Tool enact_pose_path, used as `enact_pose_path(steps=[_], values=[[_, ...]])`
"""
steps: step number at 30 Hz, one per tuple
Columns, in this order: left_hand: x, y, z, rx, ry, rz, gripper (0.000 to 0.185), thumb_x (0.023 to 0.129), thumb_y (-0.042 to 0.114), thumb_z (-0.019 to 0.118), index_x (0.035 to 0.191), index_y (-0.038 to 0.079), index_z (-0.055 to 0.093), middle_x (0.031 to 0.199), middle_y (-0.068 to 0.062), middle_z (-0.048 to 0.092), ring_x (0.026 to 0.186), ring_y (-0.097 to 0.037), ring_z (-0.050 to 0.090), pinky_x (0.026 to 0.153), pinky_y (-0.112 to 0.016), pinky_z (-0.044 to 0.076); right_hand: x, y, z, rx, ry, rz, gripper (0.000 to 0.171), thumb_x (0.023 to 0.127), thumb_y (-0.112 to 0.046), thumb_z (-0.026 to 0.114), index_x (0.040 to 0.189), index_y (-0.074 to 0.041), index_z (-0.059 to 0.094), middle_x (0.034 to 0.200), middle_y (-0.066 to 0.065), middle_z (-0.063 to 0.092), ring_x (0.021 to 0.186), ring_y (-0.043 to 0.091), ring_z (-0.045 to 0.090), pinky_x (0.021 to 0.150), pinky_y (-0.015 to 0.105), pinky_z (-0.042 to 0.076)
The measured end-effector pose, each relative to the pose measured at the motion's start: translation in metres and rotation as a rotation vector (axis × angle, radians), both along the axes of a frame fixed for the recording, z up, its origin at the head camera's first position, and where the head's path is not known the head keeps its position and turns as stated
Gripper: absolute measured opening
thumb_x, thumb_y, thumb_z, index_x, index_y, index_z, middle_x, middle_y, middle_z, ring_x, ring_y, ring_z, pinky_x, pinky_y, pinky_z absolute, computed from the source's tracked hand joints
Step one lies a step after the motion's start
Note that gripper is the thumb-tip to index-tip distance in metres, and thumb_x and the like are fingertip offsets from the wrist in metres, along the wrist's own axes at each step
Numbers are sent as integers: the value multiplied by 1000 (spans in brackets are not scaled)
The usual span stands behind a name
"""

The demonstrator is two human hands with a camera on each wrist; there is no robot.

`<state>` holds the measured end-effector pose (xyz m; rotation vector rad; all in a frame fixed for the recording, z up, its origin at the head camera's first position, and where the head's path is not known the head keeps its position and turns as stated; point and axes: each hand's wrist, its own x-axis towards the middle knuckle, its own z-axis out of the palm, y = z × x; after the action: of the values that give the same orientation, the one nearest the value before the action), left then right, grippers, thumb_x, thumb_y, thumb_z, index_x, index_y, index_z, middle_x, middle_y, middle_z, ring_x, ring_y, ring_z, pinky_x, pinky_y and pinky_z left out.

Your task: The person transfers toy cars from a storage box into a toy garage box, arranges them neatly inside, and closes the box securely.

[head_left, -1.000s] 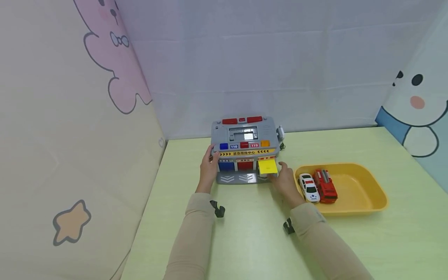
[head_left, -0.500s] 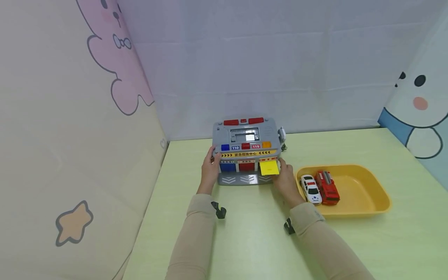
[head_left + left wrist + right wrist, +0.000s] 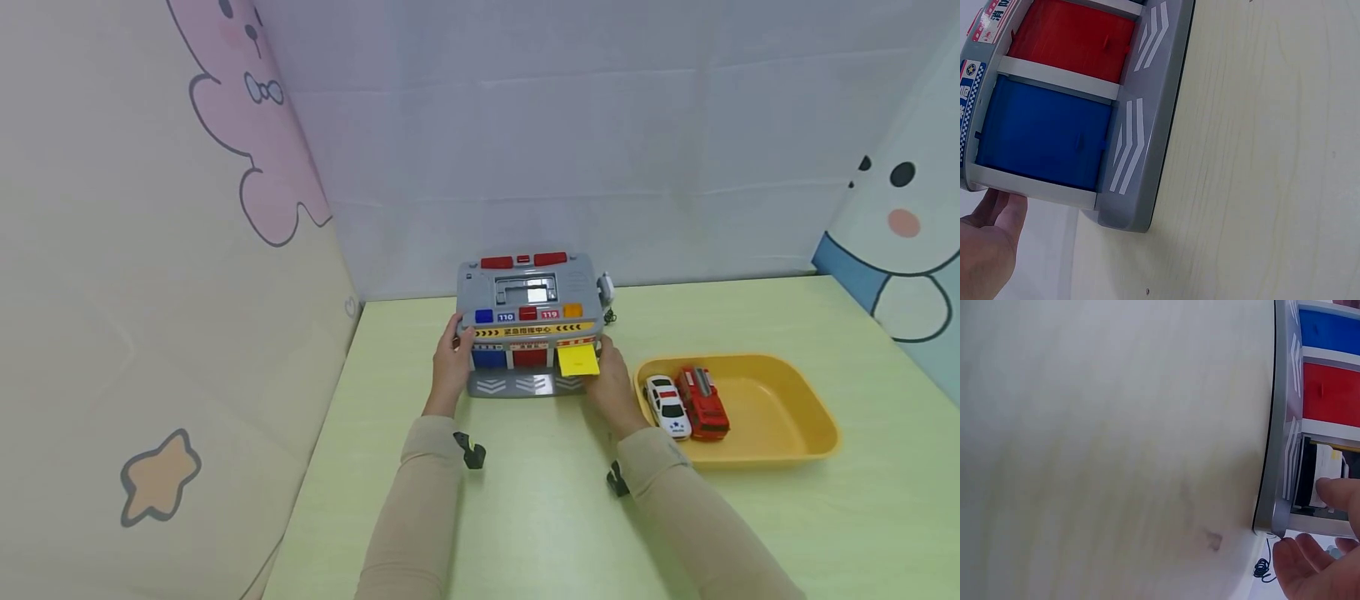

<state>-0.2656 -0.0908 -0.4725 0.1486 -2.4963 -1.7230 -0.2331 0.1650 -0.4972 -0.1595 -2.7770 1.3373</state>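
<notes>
Head view: left hand [image 3: 450, 367] braces toy garage [image 3: 528, 321] w/ straight fingers on its left wall, prob. to steady it. Right hand [image 3: 613, 385] at right end; thumb tip [image 3: 1338, 490] at open bay under raised yellow door [image 3: 577, 360], fingers relaxed, gripping nothing.

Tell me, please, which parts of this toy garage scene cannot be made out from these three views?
- Inside the yellow bay: the raised yellow door covers it in the head view; the right wrist view shows only a dark opening with something pale.
- Right hand fingertips: hidden behind the toy garage in the head view, cut by the edge in the right wrist view.
- Left hand: mostly out of frame in the left wrist view.
- Garage lettering: too small.
</notes>
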Motion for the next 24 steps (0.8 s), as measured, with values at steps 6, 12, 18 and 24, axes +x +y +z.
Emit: enact_pose_path(steps=[6,12,18,24], values=[[1,0,2,12,-21,-6,52,88,58,39,136,38,34,136,1,38,118,-20,38,95,-45,33,-1,0,0,0,53,-3,60,90,-23,53,138,-5,21,119,19,44,109,32,42,93,49,33],[1,1,2,13,-24,-6,54,88,59,39,137,37,33,135,1,38,118,-20,38,95,-44,33,-4,2,-1,7,15,-26,61,86,-11,56,138,-7,23,118,20,47,105,34,46,89,48,37],[0,1,2,-3,-19,-1,56,87,61,38,137,37,33,133,1,40,115,-19,39,94,-45,34,-4,4,1,3,2,-23,68,82,0,59,139,-5,23,120,23,48,104,36,49,89,46,39],[0,0,1,8,-11,-6,55,87,60,39,137,38,33,132,-1,40,115,-20,40,94,-45,34,-1,4,9,-32,-19,-11,69,81,2,60,139,-2,24,122,25,47,106,37,50,90,45,38]])
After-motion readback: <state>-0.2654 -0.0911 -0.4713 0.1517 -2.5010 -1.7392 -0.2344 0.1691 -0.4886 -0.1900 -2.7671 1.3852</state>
